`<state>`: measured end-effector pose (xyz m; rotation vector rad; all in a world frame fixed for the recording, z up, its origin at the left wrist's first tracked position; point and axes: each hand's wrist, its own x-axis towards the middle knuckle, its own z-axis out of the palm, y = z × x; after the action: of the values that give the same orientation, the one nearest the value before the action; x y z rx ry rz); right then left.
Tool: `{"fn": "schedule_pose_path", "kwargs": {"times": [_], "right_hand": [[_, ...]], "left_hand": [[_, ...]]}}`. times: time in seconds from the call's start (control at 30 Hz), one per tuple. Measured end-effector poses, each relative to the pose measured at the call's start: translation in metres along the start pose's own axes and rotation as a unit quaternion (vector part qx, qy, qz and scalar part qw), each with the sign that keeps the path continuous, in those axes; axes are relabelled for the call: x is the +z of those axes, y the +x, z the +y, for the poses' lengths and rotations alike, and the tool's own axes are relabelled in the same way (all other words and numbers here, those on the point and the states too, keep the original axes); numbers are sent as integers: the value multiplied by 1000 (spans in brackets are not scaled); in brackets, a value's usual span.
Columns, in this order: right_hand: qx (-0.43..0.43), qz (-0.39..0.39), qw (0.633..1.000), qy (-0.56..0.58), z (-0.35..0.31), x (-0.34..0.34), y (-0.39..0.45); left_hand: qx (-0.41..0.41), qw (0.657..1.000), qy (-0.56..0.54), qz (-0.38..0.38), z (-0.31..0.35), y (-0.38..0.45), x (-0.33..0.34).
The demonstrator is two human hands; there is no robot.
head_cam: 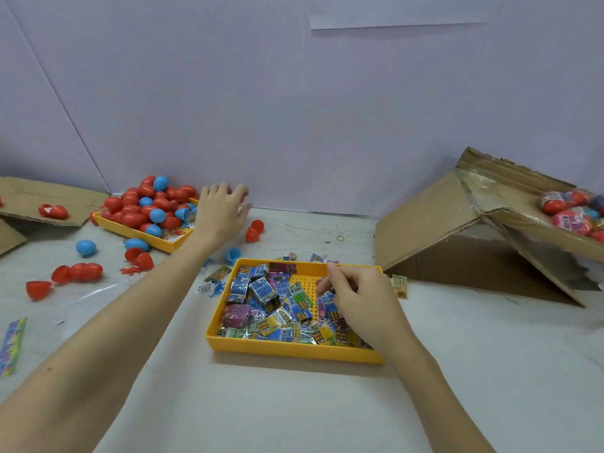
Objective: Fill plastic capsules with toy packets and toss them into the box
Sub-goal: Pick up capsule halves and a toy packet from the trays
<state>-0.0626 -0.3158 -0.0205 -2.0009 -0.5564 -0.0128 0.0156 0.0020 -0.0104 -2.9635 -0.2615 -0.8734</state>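
Left hand [219, 212] outstretched, fingers spread — right hand [359, 297] lowered, fingers curled

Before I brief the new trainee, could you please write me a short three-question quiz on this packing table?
1. True or false: the right hand is over the packet tray.
2. Which hand reaches toward the capsule tray? A) left B) right
3. Fill in: filled capsules lie in the tilted cardboard ____ on the right.

Key: 1 true. 2 A, the left hand. 3 box.
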Motion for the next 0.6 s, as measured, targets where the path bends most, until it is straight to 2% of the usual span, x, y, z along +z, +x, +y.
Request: {"fn": "schedule_pose_path", "kwargs": {"times": [0.07,0.13,0.23,0.33,0.47,0.6], "right_hand": [[-1,1,1000,-5,-1,-1,-2],[1,-7,1000,-16,-2,-1,-3],[5,-14,1000,-26,-3,-2,-5],[-16,-7,999,-30,-8,-2,-7],[-86,-14,996,-10,-17,0,-15],[-144,-9,987,-72,-17,4,-20]], "left_hand": [[24,993,-108,37,20,-19,-17],[47,984,-169,36,39,-42,-37],[55,963,-264,-8,65,-77,-66],[44,922,-380,-61,86,-110,-90],[32,894,-440,-76,107,-144,-98],[33,903,-416,-98,112,-156,-97]]}}
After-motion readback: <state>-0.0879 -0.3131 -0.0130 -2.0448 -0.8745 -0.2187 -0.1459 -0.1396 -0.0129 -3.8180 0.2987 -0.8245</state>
